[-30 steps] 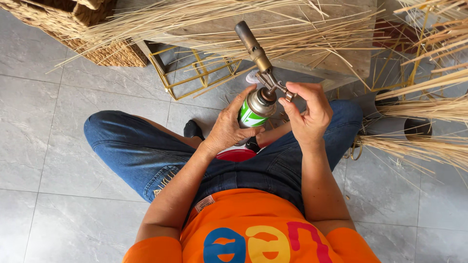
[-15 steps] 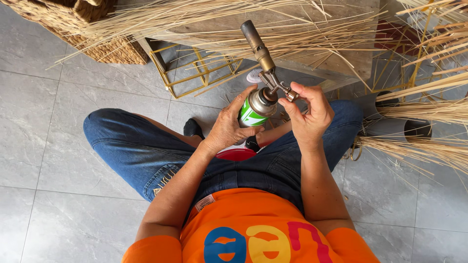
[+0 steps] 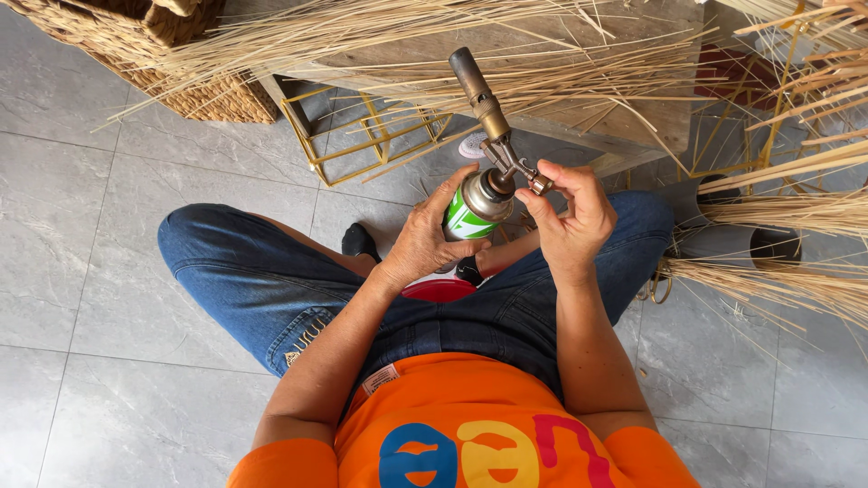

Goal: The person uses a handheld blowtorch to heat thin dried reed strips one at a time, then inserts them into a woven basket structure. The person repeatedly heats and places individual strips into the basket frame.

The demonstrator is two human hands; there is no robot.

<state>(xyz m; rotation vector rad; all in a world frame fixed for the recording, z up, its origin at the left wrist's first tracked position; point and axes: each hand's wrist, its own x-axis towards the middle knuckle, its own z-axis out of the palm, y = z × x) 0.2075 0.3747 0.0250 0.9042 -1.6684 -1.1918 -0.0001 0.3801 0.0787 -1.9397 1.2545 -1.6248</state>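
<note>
Nearest the camera, an orange shirt (image 3: 452,425) and crossed legs in blue jeans (image 3: 271,289) on grey floor tiles (image 3: 81,361); a red cap-like disc (image 3: 440,290) lies in the lap. Just above the lap the left hand (image 3: 423,242) is wrapped tight around a gas canister (image 3: 470,213), green and white with a silvery shoulder, held upright and tilted slightly away; on its top sits a brass torch head (image 3: 484,104), its dark nozzle pointing toward 12 o'clock. At 3 o'clock of the canister the right hand (image 3: 570,217) has thumb and fingertips (image 3: 541,192) pinched together on the small brass knob (image 3: 541,184) at the torch's side. Farther out, at 10 o'clock, a woven basket (image 3: 208,99) stands on the floor, its contents unclear; beside it a gold wire frame (image 3: 362,145). At 12 o'clock, long pale straw stalks (image 3: 407,36) spread across a wooden board (image 3: 588,117); more bundles (image 3: 796,217) at 3 o'clock.
</note>
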